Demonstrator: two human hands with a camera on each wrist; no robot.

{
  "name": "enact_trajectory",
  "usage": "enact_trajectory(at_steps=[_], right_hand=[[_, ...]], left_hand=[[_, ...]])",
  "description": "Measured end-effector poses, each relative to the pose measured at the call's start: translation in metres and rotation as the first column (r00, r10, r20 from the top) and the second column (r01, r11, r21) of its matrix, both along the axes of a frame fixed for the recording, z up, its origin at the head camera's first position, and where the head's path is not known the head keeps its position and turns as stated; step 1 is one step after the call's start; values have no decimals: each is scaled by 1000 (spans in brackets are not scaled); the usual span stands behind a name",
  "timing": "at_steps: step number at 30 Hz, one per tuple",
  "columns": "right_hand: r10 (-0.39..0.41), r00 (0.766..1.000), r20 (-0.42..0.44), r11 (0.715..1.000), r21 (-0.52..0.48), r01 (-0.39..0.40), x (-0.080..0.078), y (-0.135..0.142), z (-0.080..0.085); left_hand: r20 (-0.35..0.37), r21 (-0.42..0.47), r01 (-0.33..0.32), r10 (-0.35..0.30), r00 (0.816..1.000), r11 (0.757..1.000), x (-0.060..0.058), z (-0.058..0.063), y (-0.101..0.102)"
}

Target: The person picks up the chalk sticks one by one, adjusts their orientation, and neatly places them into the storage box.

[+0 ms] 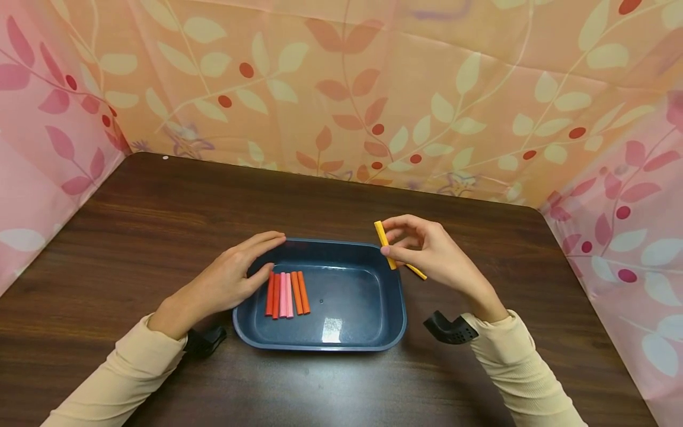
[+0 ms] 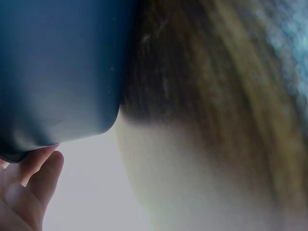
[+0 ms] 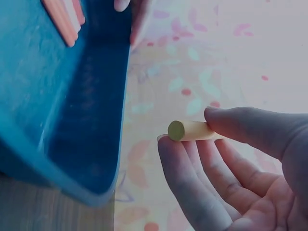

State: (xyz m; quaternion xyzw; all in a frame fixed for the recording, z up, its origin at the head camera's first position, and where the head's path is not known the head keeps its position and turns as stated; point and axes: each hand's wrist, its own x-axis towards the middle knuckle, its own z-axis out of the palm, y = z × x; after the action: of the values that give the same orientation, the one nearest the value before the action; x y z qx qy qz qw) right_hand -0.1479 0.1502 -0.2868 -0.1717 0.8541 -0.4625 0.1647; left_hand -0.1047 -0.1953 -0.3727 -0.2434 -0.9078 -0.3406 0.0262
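My right hand [image 1: 429,252] pinches a yellow chalk stick [image 1: 385,244] between thumb and fingertips, above the right rim of a blue tray [image 1: 320,347]. The right wrist view shows the round end of this chalk stick [image 3: 176,131]. A second yellow chalk stick [image 1: 417,272] lies on the table below that hand, partly hidden by it. My left hand [image 1: 235,273] rests at the tray's far left corner, fingers extended along the rim and thumb inside. Near the thumb, red chalk sticks [image 1: 273,295], pink ones [image 1: 286,295] and orange ones [image 1: 300,293] lie side by side in the tray.
The tray stands on a dark wooden table [image 1: 176,207]. Patterned cloth [image 1: 341,89] hangs behind the table and along both sides. A black wrist mount [image 1: 450,329] sits at the right cuff, another black mount [image 1: 205,342] at the left.
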Motion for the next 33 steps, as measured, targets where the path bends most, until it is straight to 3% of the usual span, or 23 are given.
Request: enact_trajectory(at_steps=[15, 33], right_hand=[[75, 997, -25, 996, -38, -76, -1, -30, 7], [165, 986, -31, 986, -3, -165, 1, -68, -17]], left_hand=[[-19, -7, 0, 0, 1000, 1000, 0, 0, 0], [-8, -11, -8, 8, 1000, 1000, 0, 0, 0]])
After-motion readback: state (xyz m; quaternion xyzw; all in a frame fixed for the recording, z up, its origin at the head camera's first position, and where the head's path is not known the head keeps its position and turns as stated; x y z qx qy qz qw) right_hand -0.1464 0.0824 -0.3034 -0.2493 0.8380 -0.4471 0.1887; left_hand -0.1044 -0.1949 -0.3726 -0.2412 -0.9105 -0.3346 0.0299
